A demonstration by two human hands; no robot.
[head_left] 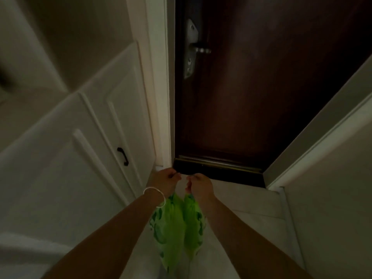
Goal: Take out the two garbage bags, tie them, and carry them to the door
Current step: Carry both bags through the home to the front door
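The person stands in a dim hallway, looking down at both hands. The left hand [165, 181] has its fingers curled tight around the top of the left green bag [168, 228]. The right hand [199, 185] has its fingers curled tight around the top of the right green bag [193, 220]. The two hands are near each other but do not touch. Both bags hang down below the hands, side by side and touching, above the pale floor [251, 214]. The bags are thin and bright green with darker green marks. It is too dark to tell if the tops are tied.

A thin silver bangle [154, 196] sits on the left wrist.

At 12 o'clock from the hands is the dark brown door [271, 97], which is closed. Its silver handle [198, 49] is far up at 12 o'clock. At 9 o'clock is a white cabinet [70, 168] with a small black pull [122, 156]. At 3 o'clock is a white wall [332, 198].
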